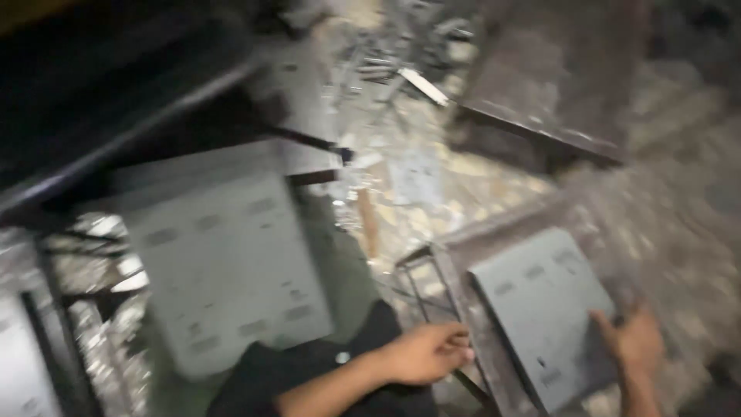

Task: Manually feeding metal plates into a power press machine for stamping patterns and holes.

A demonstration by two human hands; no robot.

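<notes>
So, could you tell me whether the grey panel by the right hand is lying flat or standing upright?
Lying flat: the grey panel rests face up on a metal frame, the right hand at its edge.

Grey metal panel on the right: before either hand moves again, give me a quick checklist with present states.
1. Right hand on the grey metal panel: ok, it lies on the panel's lower right edge.
2. Left hand contact: cannot tell; it is curled at the thin metal frame left of the panel, but blur hides whether it grips.
3. Panel support: ok, it lies flat on a rusty metal stand.
4. Second, larger grey panel: ok, apart from both hands, to the left.
5. Floor: not ok, scrap pieces litter it.
6. Picture sharpness: not ok, motion blur hides fine detail.
</notes>
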